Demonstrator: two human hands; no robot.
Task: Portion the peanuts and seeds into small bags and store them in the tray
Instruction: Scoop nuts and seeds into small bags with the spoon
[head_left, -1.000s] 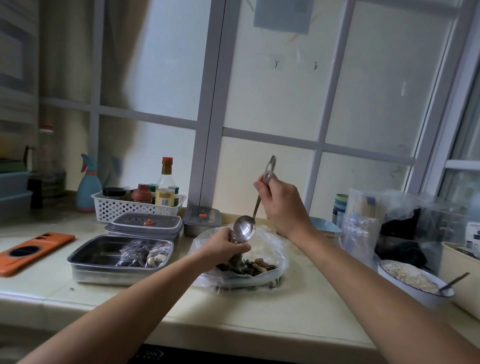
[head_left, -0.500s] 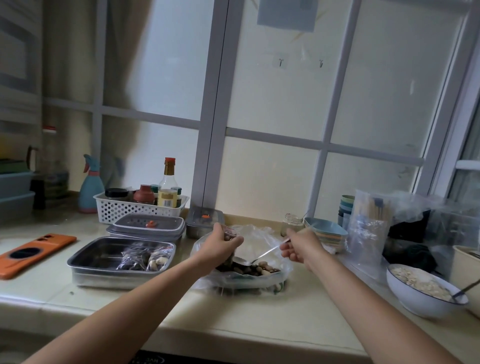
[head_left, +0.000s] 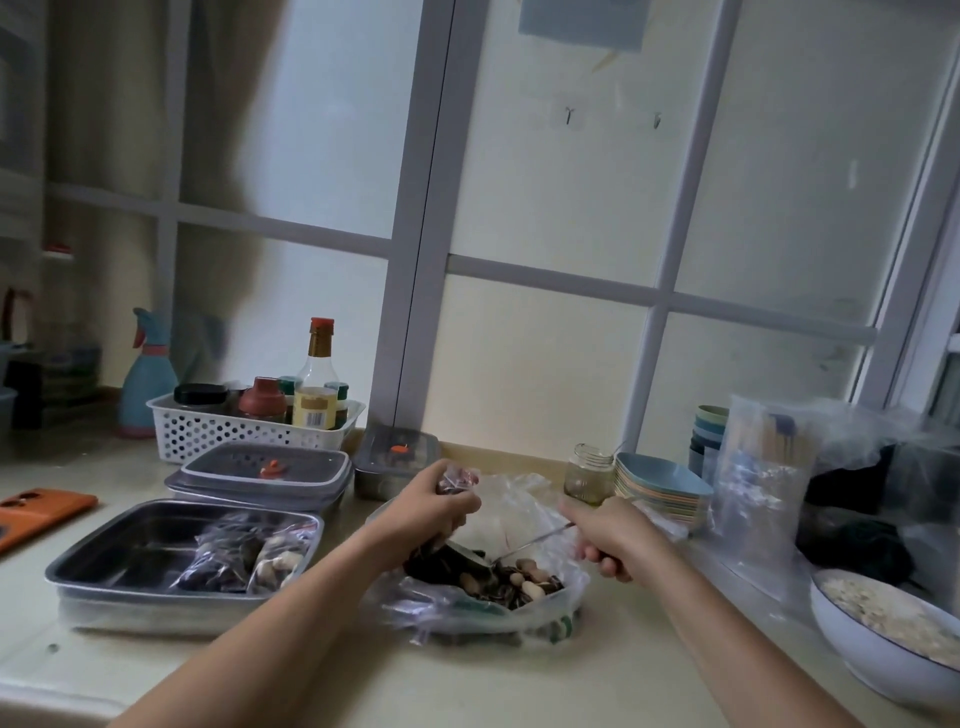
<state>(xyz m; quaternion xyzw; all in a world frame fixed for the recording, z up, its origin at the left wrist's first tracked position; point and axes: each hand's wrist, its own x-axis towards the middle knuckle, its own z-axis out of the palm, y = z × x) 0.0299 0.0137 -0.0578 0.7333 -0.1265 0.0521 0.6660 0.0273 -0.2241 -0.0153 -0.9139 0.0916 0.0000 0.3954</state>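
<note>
Scooping step: my right hand (head_left: 608, 535) grips the spoon (head_left: 524, 544), dipped in the peanut-seed pile (head_left: 519, 578); my left hand (head_left: 434, 512) pinches a small bag (head_left: 457, 475) above that pile. Next, I judge: a level lift into the bag.

Frosted window (head_left: 545, 182) fills 12 o'clock and gives flat, diffuse daylight with no hard shadows. Pale grey frame bars (head_left: 421, 260) split it into panes. A blue sheet (head_left: 582, 23) is stuck high on the glass at 12. Beige drape (head_left: 119, 130) at 10; I can't tell which side of the glass. Cream countertop (head_left: 571, 686) runs 9 to 3. A second window frame (head_left: 935, 312) angles off at 2.
</note>
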